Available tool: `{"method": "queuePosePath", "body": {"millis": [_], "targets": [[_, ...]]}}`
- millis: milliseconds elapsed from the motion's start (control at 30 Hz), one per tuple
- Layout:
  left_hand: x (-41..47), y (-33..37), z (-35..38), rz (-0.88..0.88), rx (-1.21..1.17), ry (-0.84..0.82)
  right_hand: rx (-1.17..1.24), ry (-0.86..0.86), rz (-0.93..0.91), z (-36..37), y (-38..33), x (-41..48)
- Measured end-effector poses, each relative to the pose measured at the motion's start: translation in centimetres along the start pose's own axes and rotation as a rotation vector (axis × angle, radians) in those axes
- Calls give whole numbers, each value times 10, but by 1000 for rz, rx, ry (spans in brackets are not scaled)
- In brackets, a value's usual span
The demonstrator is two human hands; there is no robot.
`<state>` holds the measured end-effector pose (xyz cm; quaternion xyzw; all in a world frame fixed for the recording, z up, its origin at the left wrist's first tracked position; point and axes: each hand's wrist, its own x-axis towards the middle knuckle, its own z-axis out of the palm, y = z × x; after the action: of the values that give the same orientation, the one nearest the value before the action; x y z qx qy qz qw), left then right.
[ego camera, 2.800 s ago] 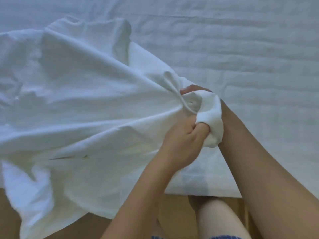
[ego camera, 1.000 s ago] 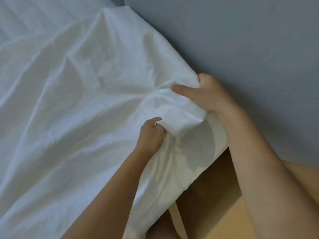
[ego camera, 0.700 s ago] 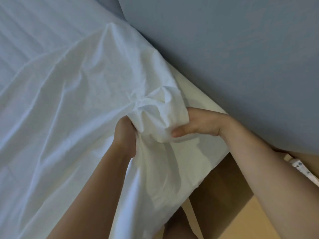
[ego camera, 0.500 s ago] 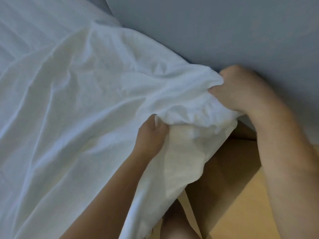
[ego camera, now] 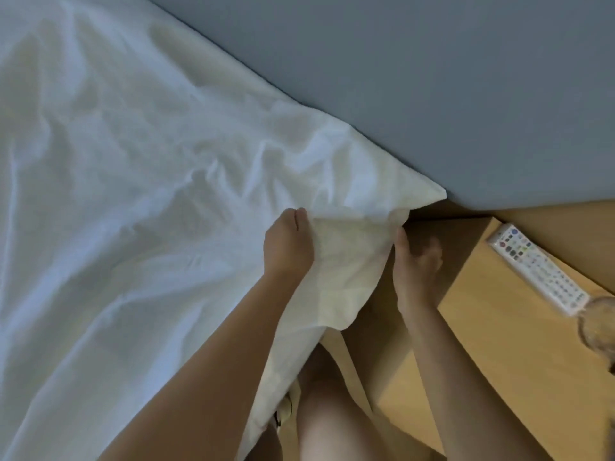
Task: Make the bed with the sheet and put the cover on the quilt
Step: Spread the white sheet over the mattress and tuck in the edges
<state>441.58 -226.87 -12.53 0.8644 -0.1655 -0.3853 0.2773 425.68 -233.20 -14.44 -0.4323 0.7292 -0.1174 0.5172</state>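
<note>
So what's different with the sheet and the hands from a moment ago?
The bunched corner of the sheet has been pulled out into a point beside the grey panel. The right hand left the bunch and dropped beside the hanging flap, thumb touching it. The left hand still grips a fold of the sheet.

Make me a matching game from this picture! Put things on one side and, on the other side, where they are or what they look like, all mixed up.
Things
1. sheet
2. remote control
3. grey panel
4. left hand

Clues
A. plain, along the far edge of the sheet
B. white and wrinkled
C. grips a fold of the sheet
D. lies on the wooden bedside table

Pairs: 1-B, 2-D, 3-A, 4-C
</note>
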Motion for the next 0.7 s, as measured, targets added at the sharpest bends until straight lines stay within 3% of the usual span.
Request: {"method": "queuePosePath", "body": {"millis": [67, 133, 233, 333, 400, 467, 567, 633, 700], "targets": [[2, 6, -3, -59, -86, 13, 171, -275, 202, 12, 11, -9], [1, 10, -5, -71, -114, 6, 103, -339, 198, 21, 12, -19], [-15, 9, 2, 87, 45, -71, 205, -201, 141, 6, -17, -19], [-41, -11, 10, 484, 391, -70, 385, 173, 29, -19, -35, 1], [-63, -33, 15, 648, 590, -121, 240, 168, 8, -17, -23, -2], [-89, -56, 21, 594, 745, -290, 252, -74, 160, -8, 1, -15], [-120, -87, 29, 357, 835, -496, 346, -347, 428, -2, 43, -41], [-129, -107, 32, 273, 887, -487, 208, -363, 437, 1, 66, -52], [-134, -115, 33, 271, 908, -462, 170, -270, 368, 1, 74, -55]]}}
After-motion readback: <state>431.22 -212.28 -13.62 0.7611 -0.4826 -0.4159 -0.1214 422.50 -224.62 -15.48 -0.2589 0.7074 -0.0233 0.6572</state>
